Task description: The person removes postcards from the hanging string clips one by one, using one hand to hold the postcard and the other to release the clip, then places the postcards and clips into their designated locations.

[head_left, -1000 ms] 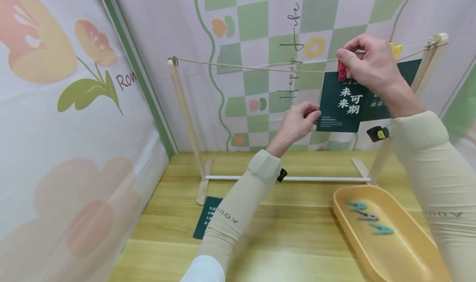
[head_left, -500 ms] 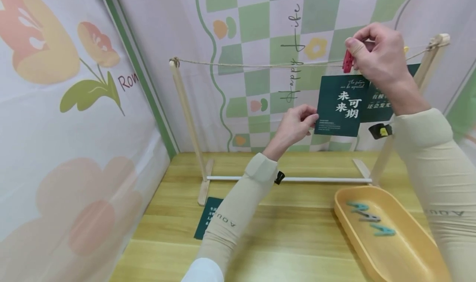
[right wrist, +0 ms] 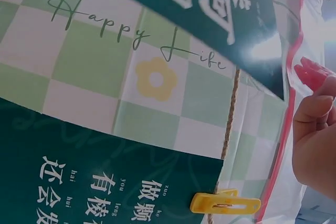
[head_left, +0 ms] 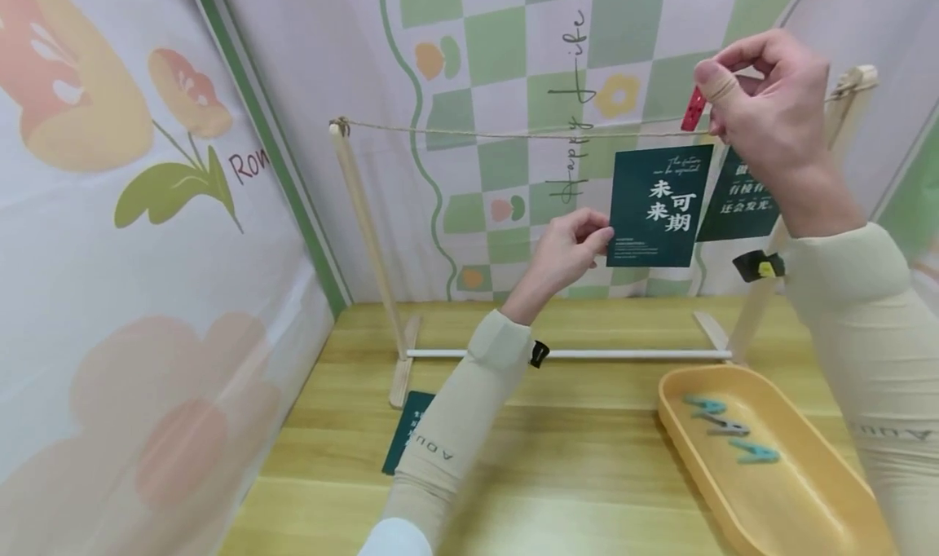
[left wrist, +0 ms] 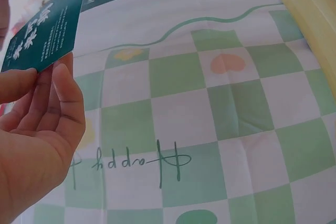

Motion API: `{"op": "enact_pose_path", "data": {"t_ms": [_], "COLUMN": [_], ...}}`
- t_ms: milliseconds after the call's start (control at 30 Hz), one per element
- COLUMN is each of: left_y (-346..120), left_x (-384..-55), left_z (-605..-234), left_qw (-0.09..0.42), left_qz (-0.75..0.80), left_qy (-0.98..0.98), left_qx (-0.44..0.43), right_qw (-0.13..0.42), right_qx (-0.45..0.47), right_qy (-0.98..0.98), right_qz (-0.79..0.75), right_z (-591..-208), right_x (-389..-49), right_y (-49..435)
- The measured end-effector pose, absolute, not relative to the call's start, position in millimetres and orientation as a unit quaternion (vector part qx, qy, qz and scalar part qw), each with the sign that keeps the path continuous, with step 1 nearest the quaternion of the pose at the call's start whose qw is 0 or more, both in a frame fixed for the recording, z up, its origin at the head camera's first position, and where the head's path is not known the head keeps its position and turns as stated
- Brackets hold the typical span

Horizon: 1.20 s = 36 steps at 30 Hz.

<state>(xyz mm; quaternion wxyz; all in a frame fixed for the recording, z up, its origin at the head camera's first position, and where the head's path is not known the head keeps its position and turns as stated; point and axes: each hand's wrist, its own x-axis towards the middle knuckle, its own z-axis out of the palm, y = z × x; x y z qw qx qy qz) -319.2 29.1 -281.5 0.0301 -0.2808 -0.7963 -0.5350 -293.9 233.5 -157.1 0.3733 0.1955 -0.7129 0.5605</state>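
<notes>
My left hand pinches a dark green printed card at its lower left edge, between thumb and fingers, as the left wrist view also shows. The card stands nearly upright, its top edge just below a twine line. Above the line and to the right, my right hand pinches a red clothespin, which is apart from the card. A second green card hangs behind, partly covered by my right hand; a yellow clothespin at its top edge shows in the right wrist view.
The twine runs between two wooden posts, joined low down by a white rod. An orange tray with several clothespins stands front right. Another green card lies on the wooden table, partly under my left forearm.
My right hand has moved up and right with the red clothespin, away from the card's top edge. My left hand has shifted slightly left with the card.
</notes>
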Motion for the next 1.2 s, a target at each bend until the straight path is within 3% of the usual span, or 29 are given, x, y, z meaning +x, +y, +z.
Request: {"op": "enact_pose_path", "data": {"t_ms": [367,633,1200], "left_y": [8.6,-7.6,-43.9], "left_x": [-309.3,-306.4,-304.8], "left_z": [-279.5,-289.1,-313.0], "left_qw": [0.058,0.053,0.061], "left_qz": [-0.567,-0.56,-0.59], "left_qy": [-0.758,-0.772,-0.76], "left_qx": [-0.317,-0.297,-0.266], "right_qw": [0.369,0.341,0.337], "right_qx": [0.224,0.206,0.217], "right_qy": [-0.699,-0.744,-0.733], "right_qz": [0.571,0.536,0.55], "right_z": [-167.5,-182.9,-202.0], "right_x": [-287.4,-281.2,-270.4], "right_y": [237.2,242.2,255.3]}}
